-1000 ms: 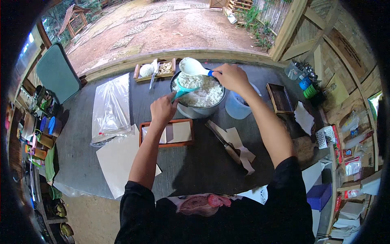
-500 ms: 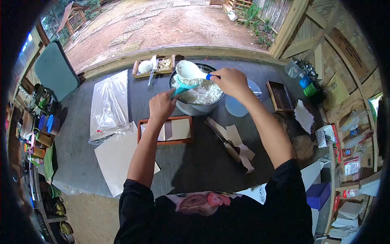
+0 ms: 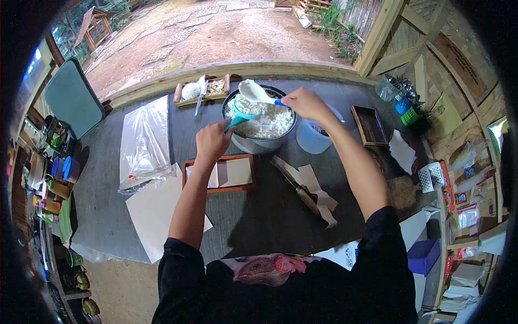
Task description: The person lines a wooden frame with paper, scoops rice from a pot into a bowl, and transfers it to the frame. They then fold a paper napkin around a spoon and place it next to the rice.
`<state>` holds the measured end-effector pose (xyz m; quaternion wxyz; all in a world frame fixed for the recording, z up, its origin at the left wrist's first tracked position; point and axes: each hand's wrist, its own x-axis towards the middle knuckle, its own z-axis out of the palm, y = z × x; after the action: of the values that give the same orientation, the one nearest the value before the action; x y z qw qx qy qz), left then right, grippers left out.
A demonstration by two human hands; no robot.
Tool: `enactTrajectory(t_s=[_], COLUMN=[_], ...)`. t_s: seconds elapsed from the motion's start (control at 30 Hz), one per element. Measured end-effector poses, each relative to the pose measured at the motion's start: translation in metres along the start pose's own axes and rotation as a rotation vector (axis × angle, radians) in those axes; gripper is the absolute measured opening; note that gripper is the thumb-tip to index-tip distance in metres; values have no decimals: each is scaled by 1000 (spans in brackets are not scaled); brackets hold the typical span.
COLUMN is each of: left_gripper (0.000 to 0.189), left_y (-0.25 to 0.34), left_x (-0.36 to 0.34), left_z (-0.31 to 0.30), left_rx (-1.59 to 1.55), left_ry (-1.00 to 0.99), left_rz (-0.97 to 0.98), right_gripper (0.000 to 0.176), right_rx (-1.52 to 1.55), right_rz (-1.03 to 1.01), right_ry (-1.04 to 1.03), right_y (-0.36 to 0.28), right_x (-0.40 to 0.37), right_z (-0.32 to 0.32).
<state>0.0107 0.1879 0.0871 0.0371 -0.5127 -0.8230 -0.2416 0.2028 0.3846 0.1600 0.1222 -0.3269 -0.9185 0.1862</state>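
Observation:
My left hand (image 3: 212, 141) is wrapped round the handle of a teal scoop (image 3: 236, 121), whose round bowl is full of white rice. In my right hand (image 3: 305, 103) is a large white spoon (image 3: 252, 92) with a blue section on its handle. Its bowl hovers just above and behind the scoop, with some white grains on it. Both tools are over a big round pot (image 3: 259, 146) of cooked rice (image 3: 272, 128). Nearer to me, below the pot, lies a wooden tray (image 3: 254, 184) lined with pale paper.
Right of the pot stands a translucent plastic tub (image 3: 313, 140). A knife (image 3: 298, 189) lies by torn paper strips. On the left are a plastic-wrapped pack (image 3: 144, 137) and a paper sheet (image 3: 154, 216). Behind sits a wooden box (image 3: 218, 88) of food; a dark tray (image 3: 370, 125) lies right.
My right hand has raised and turned the white spoon slightly, so more of the rice in the teal scoop shows. My left hand stays nearly in place.

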Motion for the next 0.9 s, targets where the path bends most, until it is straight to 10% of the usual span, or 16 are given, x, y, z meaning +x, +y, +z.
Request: enactTrajectory(t_s=[0.9], left_gripper=[36], left_y=[-2], left_x=[0], left_z=[2], left_rx=[-29], left_ry=[-22], left_rz=[-15], right_gripper=[25], right_rx=[-126], right_rz=[-10], right_ry=[180], right_y=[-4], right_x=[-58], right_z=[-20])
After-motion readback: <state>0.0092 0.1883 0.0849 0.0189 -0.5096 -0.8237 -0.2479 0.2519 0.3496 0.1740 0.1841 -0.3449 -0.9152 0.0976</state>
